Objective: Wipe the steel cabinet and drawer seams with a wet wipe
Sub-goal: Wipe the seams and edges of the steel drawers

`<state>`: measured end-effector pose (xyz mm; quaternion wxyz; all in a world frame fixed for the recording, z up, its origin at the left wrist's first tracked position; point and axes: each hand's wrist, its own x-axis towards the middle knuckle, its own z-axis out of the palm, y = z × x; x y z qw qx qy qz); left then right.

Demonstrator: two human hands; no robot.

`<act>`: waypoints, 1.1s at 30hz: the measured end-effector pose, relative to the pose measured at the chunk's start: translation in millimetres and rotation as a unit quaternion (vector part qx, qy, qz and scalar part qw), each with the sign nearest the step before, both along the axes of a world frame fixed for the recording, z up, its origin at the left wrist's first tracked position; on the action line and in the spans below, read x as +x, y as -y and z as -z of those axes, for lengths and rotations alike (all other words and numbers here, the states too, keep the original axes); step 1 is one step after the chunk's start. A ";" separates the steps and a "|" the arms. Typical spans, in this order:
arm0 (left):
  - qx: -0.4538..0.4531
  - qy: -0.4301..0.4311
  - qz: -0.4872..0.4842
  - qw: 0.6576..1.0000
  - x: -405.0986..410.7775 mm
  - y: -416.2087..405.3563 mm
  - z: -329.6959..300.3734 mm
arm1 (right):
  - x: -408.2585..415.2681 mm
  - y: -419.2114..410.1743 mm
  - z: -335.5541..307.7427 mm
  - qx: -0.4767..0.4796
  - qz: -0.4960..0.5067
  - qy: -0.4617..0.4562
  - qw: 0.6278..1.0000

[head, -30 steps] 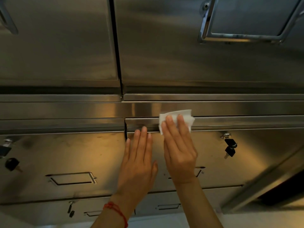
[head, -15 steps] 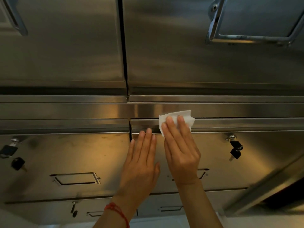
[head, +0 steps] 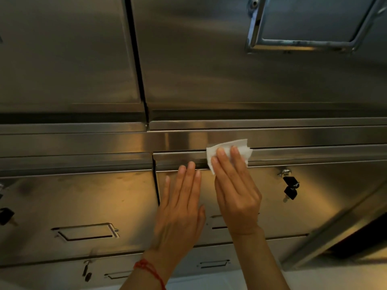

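Note:
A steel cabinet fills the view, with tall doors (head: pixel 188 59) above and drawers (head: pixel 314 206) below. My right hand (head: pixel 236 189) presses a white wet wipe (head: pixel 240 148) flat against the horizontal seam (head: pixel 314 146) along the top lip of the right drawer. Its fingers cover the wipe's lower half. My left hand (head: pixel 180 210), with a red string at the wrist, lies flat and open on the same drawer's front, just right of the vertical seam (head: pixel 156 185) between the two drawers.
Black keys (head: pixel 290 188) hang from the right drawer's lock; another key (head: pixel 5 215) hangs at the far left edge. Recessed pull handles: (head: pixel 85 232) on the left drawer, (head: pixel 303 24) on the upper door. Lower drawers (head: pixel 213 263) sit beneath. A slanted steel edge (head: pixel 335 227) is at lower right.
Both hands and the wipe have shifted slightly right along the drawer's top lip, the wipe still pressed on the seam. The view has drifted a little too.

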<state>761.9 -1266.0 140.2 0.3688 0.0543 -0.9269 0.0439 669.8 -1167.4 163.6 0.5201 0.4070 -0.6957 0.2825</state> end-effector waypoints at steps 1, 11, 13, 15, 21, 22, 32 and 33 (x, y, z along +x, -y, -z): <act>-0.003 0.004 -0.001 1.000 -1.4 -1.2 -0.5 | -1.3 -3.3 0.5 -0.008 0.009 0.005 1.000; -0.022 0.018 -0.007 1.000 -13.2 -13.8 0.1 | -11.5 -17.6 2.7 -0.014 0.017 0.007 1.000; -0.020 0.015 -0.009 1.000 -14.3 -15.7 0.4 | -10.8 -18.7 3.7 -0.031 0.028 0.022 0.999; -0.017 0.012 -0.013 1.000 -15.3 -17.0 0.7 | -6.6 -12.0 4.0 -0.044 0.031 0.026 0.998; -0.013 0.005 -0.021 1.000 -17.1 -19.6 0.7 | -6.6 -8.8 1.6 -0.022 0.001 0.003 1.000; -0.013 0.006 -0.019 1.000 -17.0 -19.6 0.4 | -8.4 -12.6 2.4 -0.025 0.008 0.008 1.000; -0.011 -0.013 -0.025 1.000 -21.0 -24.0 3.4 | -13.6 -16.9 2.8 -0.026 0.008 -0.002 1.000; -0.012 -0.013 -0.027 0.999 -21.8 -24.5 3.6 | -16.3 -20.7 3.1 -0.024 0.009 -0.004 1.000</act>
